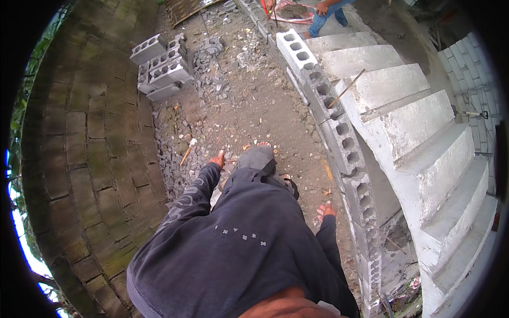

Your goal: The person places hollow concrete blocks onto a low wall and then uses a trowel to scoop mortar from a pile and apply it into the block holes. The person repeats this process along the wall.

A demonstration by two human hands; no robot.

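Observation:
My left hand [218, 159] hangs beside my left thigh, over the grey rubble strip, with a finger or thumb stretched forward. It looks open, with nothing visible in it. On the other side, my right hand [326, 210] is low near the block wall [347, 143], apart from it. Its fingers are spread, slightly smeared, and hold nothing. My dark long-sleeved top [233, 249] covers the lower middle of the view. A bare foot [263, 144] shows ahead of my grey trouser leg [257, 158].
Hollow concrete blocks [164, 66] are stacked ahead on the left, beside a mossy brick wall [98, 153]. Concrete stairs [408, 122] rise beyond the block wall; a stick [347, 88] leans there. At the top, another person's leg [321, 22] shows near a sack with mortar-like material [293, 11].

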